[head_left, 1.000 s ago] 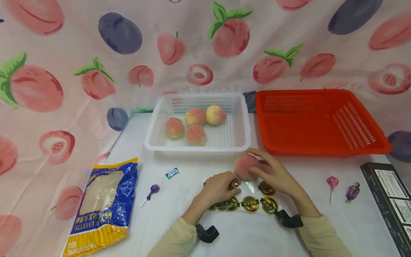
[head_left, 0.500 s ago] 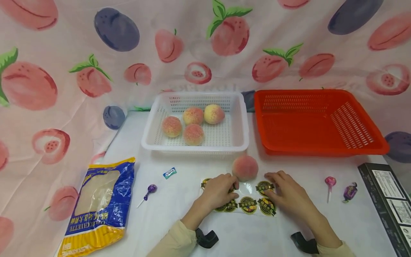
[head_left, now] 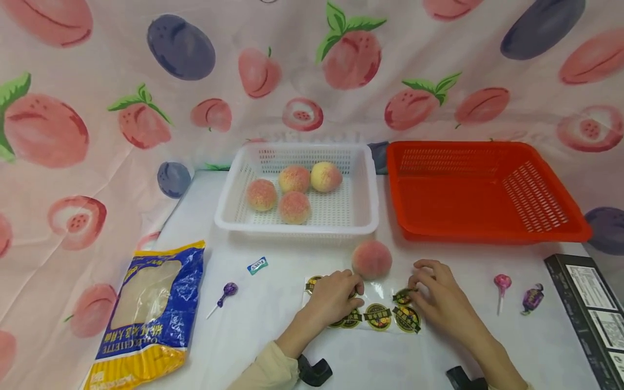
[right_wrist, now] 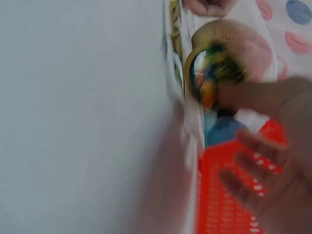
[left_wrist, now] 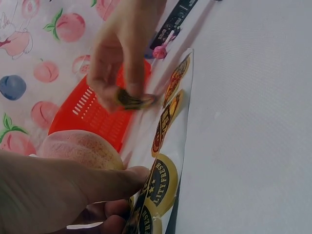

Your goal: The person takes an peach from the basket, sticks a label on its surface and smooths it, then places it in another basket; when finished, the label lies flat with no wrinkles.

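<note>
One round gold-and-black sticker (head_left: 402,296), tilted and raised over the right end of its sheet, pinched between thumb and finger of the right hand (head_left: 441,297); remaining fingers were apart. One clear sticker sheet (head_left: 376,293), flat on the white table (head_left: 263,330), was gripped at its left part by thumb and curled fingers of the left hand (head_left: 336,295). One loose peach (head_left: 372,260) stood at the sheet's far edge; contact could not be told. Behind it, one white basket (head_left: 292,227) held four peaches (head_left: 294,207), red-and-yellow, grouped from its left side to its middle. To its right, one red basket (head_left: 492,234) showed a slotted side wall. Left: one blue-and-yellow bag (head_left: 151,314) lying flat, one purple lollipop (head_left: 231,288), one small wrapped sweet (head_left: 257,265). Right: one pink lollipop (head_left: 502,281), one purple-wrapped candy (head_left: 533,299), one black box (head_left: 587,309).
</note>
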A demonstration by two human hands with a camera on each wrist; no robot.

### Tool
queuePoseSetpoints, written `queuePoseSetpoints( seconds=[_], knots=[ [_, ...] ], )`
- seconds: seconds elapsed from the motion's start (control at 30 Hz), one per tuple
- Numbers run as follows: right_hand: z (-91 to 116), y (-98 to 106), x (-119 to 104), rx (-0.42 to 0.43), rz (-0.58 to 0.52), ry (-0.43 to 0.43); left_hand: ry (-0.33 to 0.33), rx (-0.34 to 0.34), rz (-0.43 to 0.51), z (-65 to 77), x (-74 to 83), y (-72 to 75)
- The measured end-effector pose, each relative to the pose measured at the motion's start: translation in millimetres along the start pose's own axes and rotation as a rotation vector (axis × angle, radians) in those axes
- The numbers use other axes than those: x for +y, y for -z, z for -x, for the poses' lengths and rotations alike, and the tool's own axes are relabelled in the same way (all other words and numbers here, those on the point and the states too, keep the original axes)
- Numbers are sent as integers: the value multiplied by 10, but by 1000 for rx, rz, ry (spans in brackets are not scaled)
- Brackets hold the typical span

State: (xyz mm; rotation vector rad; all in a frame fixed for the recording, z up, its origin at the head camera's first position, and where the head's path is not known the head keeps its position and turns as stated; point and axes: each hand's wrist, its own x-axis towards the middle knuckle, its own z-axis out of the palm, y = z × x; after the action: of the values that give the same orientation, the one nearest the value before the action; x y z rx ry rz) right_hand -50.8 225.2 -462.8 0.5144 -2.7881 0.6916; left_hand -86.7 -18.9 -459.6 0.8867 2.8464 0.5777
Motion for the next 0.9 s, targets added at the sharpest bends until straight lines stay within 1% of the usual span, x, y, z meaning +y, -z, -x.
queuePoseSetpoints(
  seconds=[0.03,0.1,0.2,0.23,0.27,0.33,0.4,0.43,0.47,0.5,0.53,0.6,0.67,0.73,0.8,0.83,0.9],
  knots=[
    [4,23,2,13,-15,33,0,0,-2,-6,2,4],
    [11,76,-8,3,-72,71,2,-5,-11,-22,8,18],
    [7,114,-40,-79,-224,99,0,-37,-21,-24,23,62],
    [1,113,-53,-108,-283,99,-4,-49,-14,-18,32,86],
    [-6,108,-69,-135,-338,93,-13,-54,14,-11,44,116],
    [-39,86,-104,-161,-418,84,-51,-56,106,0,68,176],
    [-90,71,-150,-144,-460,72,-104,-48,260,-5,90,222],
    [-123,72,-182,-132,-471,52,-126,-42,343,-16,97,232],
    [-162,84,-226,-118,-477,33,-132,-32,427,-31,100,236],
    [-207,100,-276,-105,-486,11,-125,-15,497,-49,96,231],
    [-251,118,-329,-96,-496,-16,-102,6,566,-69,89,222],
    [-340,151,-427,-85,-510,-63,-29,61,682,-111,55,191],
    [-418,167,-496,-78,-531,-98,49,118,768,-142,14,167],
    [-471,143,-505,-71,-548,-124,92,157,828,-168,-29,140],
    [-504,87,-462,-63,-534,-136,98,191,835,-190,-60,117],
    [-516,56,-432,-60,-523,-142,93,205,822,-200,-65,111],
    [-537,-6,-365,-53,-495,-144,65,246,756,-227,-72,99]
  ],
)
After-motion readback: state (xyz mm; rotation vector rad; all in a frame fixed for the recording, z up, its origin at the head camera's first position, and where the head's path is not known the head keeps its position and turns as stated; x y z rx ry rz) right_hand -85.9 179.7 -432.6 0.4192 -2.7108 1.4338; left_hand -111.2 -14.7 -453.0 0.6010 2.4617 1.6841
